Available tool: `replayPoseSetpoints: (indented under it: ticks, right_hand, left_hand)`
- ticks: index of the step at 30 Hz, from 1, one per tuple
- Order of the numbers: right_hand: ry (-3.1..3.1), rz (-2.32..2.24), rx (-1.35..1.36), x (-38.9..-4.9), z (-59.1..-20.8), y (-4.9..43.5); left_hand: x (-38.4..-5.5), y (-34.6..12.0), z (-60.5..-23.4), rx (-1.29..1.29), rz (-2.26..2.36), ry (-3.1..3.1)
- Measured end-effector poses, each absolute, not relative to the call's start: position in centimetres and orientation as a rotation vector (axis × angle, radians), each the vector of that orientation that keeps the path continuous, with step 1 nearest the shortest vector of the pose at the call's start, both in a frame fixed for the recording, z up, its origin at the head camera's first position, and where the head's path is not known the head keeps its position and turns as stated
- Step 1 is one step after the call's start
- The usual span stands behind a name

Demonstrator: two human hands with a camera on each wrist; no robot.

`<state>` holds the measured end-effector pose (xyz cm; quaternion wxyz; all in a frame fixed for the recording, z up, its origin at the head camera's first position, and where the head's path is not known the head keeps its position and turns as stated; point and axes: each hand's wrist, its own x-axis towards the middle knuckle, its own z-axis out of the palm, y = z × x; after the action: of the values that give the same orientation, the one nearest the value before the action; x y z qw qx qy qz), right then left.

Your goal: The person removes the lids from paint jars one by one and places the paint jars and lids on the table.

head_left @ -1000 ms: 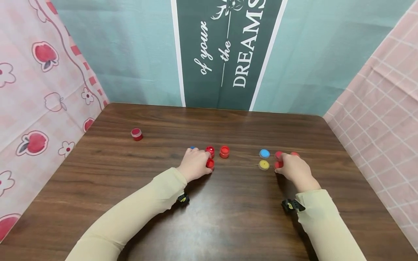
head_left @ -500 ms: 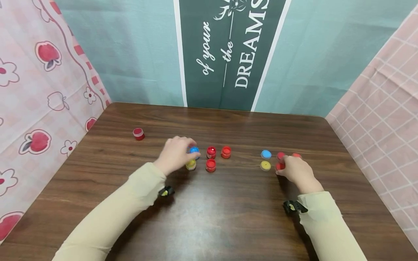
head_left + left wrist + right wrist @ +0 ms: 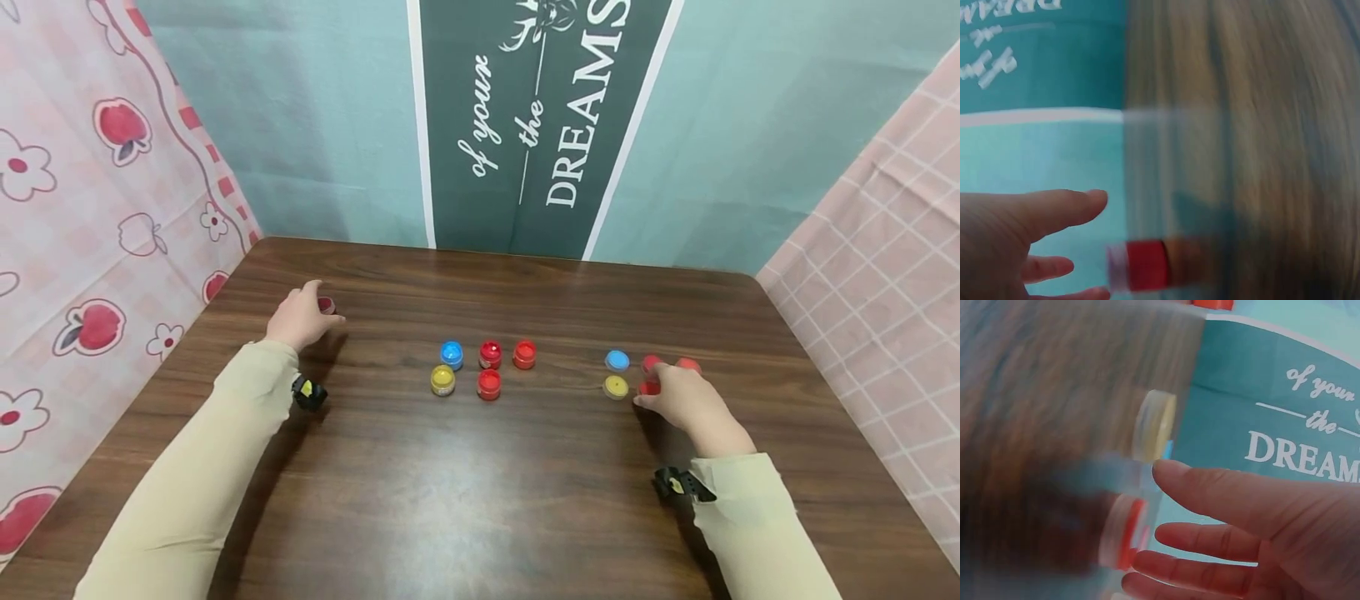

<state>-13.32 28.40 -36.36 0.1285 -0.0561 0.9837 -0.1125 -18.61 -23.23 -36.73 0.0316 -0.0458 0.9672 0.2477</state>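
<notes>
At the back left, my left hand [image 3: 300,318] reaches around a small dark red paint jar [image 3: 327,306] with its thumb and fingers spread. In the left wrist view that jar, with its lid on, lies just beyond the fingertips of the left hand [image 3: 1004,240]. On the right, my right hand [image 3: 686,402] hovers low over a red lid [image 3: 648,388], partly hidden by the fingers. The right wrist view shows its thumb and fingers extended, fingertips right at the red-topped lid [image 3: 1125,534]. A pinkish red lid [image 3: 651,362] and an orange-red lid [image 3: 688,365] lie behind it.
Mid-table stand open jars: blue [image 3: 452,355], yellow [image 3: 442,381], dark red [image 3: 491,355], red [image 3: 489,385] and orange-red [image 3: 524,354]. Left of my right hand lie a blue lid [image 3: 617,360] and a yellow lid [image 3: 616,387]. A fabric backdrop [image 3: 337,150] hangs behind the wooden table [image 3: 465,500].
My left hand has let go of the red jar in the middle group and moved left to the dark red jar. The right hand stays over the red lids.
</notes>
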Motion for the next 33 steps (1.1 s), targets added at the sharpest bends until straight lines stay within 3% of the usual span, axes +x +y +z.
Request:
replayPoseSetpoints:
  ticks: [20, 26, 33]
  right_hand:
    - [2.881, -0.476, -0.502, -10.1, -32.7, 22.1]
    - [2.889, -0.686, -0.648, -9.3, -32.2, 20.0]
    - [2.936, -1.050, -0.875, -8.4, -31.0, 16.5]
  left_hand:
    - [-18.8, -24.6, -38.2, -0.034, 0.848, 2.959]
    - [-16.9, -21.6, -37.3, 0.137, 1.079, 2.948]
    - [-13.5, -14.9, -35.4, 0.339, 1.348, 2.920]
